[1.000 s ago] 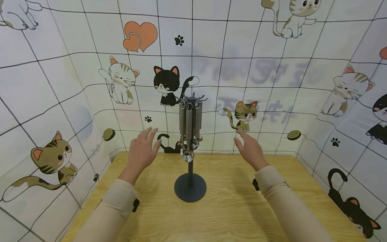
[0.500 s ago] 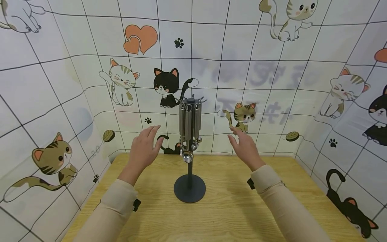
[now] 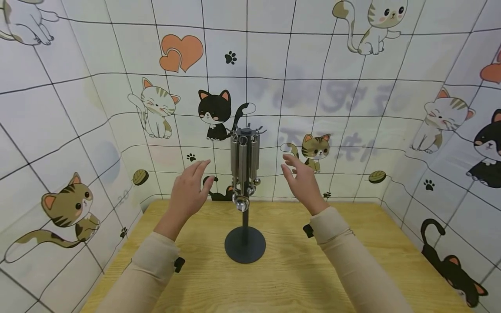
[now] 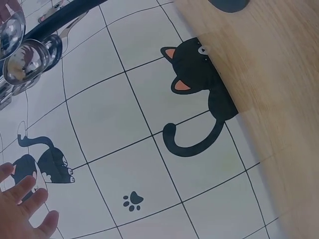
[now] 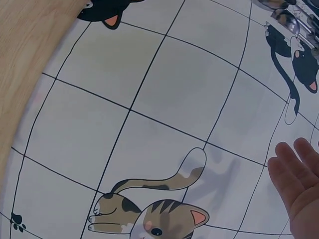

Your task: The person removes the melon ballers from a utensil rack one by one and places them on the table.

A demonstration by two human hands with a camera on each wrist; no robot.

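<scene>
A dark round-based stand [image 3: 245,245] rises from the tabletop, with hooks around its top. Several shiny metal spoons [image 3: 243,158] hang from them, handles up and bowls down. To their left my left hand [image 3: 187,194] is held in the air, fingers extended and apart from the spoons. My right hand [image 3: 303,186] hovers on the other side with its fingers spread, also apart from them. In the left wrist view, spoon bowls [image 4: 25,62] show beyond the left hand [image 4: 21,215]. The right wrist view catches the right hand [image 5: 299,191] at its edge, and a spoon bowl [image 5: 286,22].
The stand is on a light wooden table [image 3: 313,265]. A white sheet [image 3: 266,52] with a grid and printed cats surrounds the table at the back and both sides. A small black device [image 3: 179,264] shows at the left cuff, and another [image 3: 308,231] at the right.
My right hand has moved left, closer to the hanging spoons. The left hand has shifted slightly right toward them. The stand and spoons have stayed in place.
</scene>
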